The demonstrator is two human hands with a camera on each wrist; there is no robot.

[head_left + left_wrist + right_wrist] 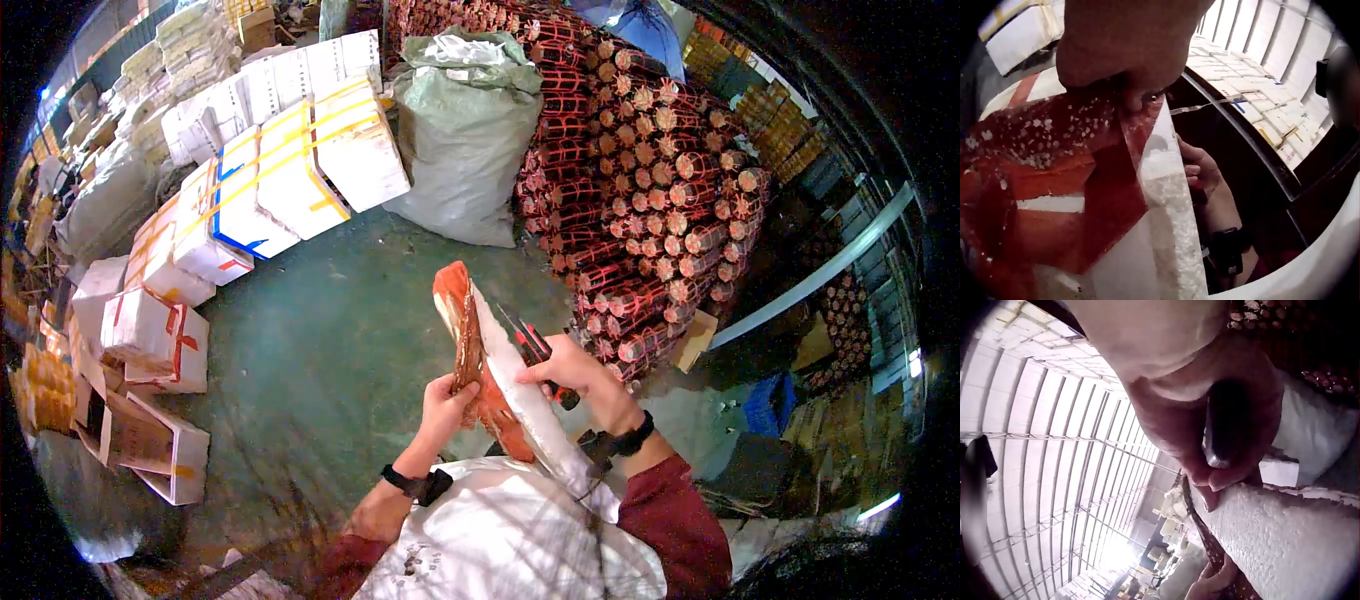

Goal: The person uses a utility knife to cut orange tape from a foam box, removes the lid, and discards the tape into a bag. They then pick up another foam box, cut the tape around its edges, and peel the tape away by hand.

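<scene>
A long white foam piece [520, 400] stands tilted in front of the person, with red-brown tape [468, 340] hanging along its left side. The left hand [445, 408] pinches the tape at its edge; in the left wrist view the speckled tape [1041, 137] spreads below that hand [1129, 50]. The right hand [572, 368] grips a red and black tool [535, 345] with a thin pointed end, its fingers against the foam's right edge. In the right wrist view, the tool's dark handle [1225, 425] lies in the palm, above the pale foam surface [1285, 537].
Taped white boxes [260, 200] curve along the left, with an opened box [175, 450] at their near end. A full pale green sack [465, 140] stands ahead. Stacked bundles in red netting [660, 190] fill the right. Green floor [320, 330] lies between them.
</scene>
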